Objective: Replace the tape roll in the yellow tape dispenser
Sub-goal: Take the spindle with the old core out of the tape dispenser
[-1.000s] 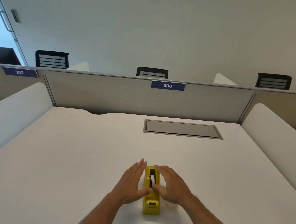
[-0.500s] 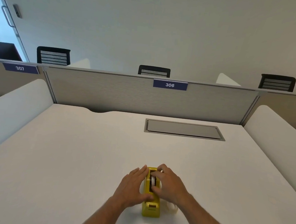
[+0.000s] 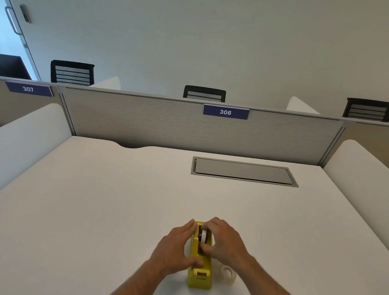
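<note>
On my feed, the right hand (image 3: pixel 225 241) is curled over the top of the yellow tape dispenser (image 3: pixel 199 277), thumb and fingers pinching the white roll (image 3: pixel 204 236) that sits upright in the dispenser's open well. I cannot tell whether the roll is seated on its hub or partly lifted. The left hand (image 3: pixel 174 250) lies flat against the dispenser's left side, fingers together and pointing away from me, with the thumb pressed across the top of the body just behind the cutter end. The dispenser stands lengthwise on the white desk (image 3: pixel 94 198), near its front edge, cutter end toward me.

Just beside the dispenser on the right, partly hidden by the right forearm, a clear tape roll (image 3: pixel 228 273) lies on the desk.

Farther back, well apart from the hands, a grey cable hatch (image 3: pixel 244 172) is set flush in the desktop with its lid closed, so I see nothing of its contents. Behind it runs a grey partition (image 3: pixel 145 121) carrying a blue plate reading 306 (image 3: pixel 225 112).
</note>
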Tool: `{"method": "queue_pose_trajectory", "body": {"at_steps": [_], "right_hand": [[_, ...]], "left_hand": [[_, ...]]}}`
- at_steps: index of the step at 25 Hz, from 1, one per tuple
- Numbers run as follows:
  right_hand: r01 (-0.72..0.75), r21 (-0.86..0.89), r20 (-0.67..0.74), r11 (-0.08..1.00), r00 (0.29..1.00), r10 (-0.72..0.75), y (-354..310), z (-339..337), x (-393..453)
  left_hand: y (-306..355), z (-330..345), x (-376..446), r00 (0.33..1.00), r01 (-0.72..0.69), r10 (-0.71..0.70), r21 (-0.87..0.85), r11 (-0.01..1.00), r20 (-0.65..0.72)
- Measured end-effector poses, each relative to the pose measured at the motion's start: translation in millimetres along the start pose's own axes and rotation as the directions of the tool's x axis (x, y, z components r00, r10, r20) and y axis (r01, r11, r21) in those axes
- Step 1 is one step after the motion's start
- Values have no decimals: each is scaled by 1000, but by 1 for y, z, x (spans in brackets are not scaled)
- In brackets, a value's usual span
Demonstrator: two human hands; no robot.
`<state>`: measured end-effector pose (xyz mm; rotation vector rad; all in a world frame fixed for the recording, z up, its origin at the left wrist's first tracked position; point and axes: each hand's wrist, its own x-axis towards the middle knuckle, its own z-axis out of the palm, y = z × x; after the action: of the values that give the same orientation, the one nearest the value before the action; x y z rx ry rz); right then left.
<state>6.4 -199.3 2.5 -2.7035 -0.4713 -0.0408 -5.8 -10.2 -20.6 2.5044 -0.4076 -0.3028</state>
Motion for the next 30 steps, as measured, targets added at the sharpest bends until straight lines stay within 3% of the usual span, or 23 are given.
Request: {"method": "queue_pose_trajectory", "body": {"at_steps": [7,12,15,19,21,23,26,28,30], "right_hand": [[-33,87,-37,996,999,36,1,-5,-3],[12,315,-95,949,995,19,-2,-16,-7],[23,495,-139,868,989,54,-8,-21,-12],[-2,648,-92,762,992,81,-10,-31,-16],[-52,672,-25,739,995,92,-8,-37,-17],[-105,705,39,701,993,110,-6,-40,-18],[-139,840,96,525,990,108,-4,-42,-19],[-131,889,82,438,988,130,-3,-42,-19],[-122,896,52,428,984,171,-4,-40,-19]], "left_hand": [[5,-1,-1,1000,23,-23,-86,996,2],[16,-3,-7,981,-1,-62,-320,948,-185],[31,-6,-13,957,-22,-148,-572,820,-249],[40,-10,-20,987,-64,-102,-877,475,-127],[42,-12,-24,992,-60,-82,-927,371,-97],[43,-12,-25,994,-38,-89,-944,327,-71],[44,-11,-23,994,-3,-105,-961,278,-33],[45,-10,-23,991,3,-126,-957,289,-35],[47,-8,-22,989,-14,-138,-946,323,-62]]}}
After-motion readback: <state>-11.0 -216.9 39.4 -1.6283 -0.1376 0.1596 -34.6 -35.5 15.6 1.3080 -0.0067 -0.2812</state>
